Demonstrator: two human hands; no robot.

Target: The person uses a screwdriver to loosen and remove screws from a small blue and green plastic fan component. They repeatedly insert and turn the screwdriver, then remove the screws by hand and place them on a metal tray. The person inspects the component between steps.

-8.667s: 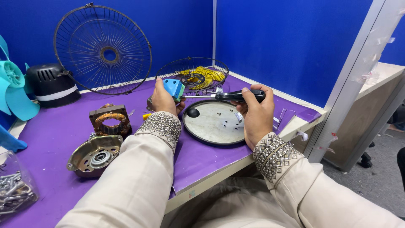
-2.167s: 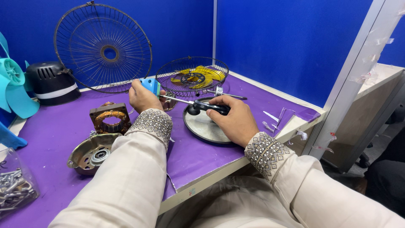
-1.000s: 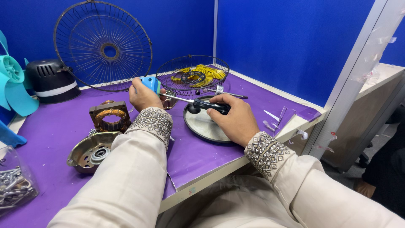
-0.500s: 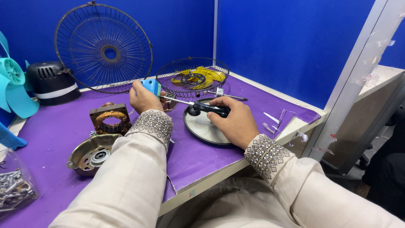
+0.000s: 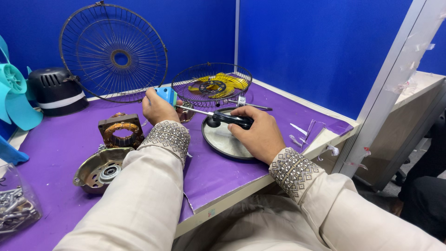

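Note:
My left hand [image 5: 158, 109] grips a small light-blue part [image 5: 166, 95] just above the purple table [image 5: 55, 148]. A black-handled screwdriver [image 5: 231, 119] lies in my right hand [image 5: 258, 135], its metal shaft pointing left into the blue part. Under my right hand lies a round grey metal plate [image 5: 222, 142]. A small brownish piece sits behind the shaft, partly hidden by my left hand.
A copper-wound stator [image 5: 120, 130] and a metal motor housing [image 5: 100, 168] lie left of my left arm. Behind stand a wire fan guard [image 5: 114, 51], a second guard over a yellow blade [image 5: 211, 86], a black motor cover [image 5: 55, 90], teal blades [image 5: 14, 93] and a bag of screws [image 5: 16, 209].
Since 8.7 s ago both hands shifted left, and the screwdriver tip now meets the blue part. Over the last second the hands barely move.

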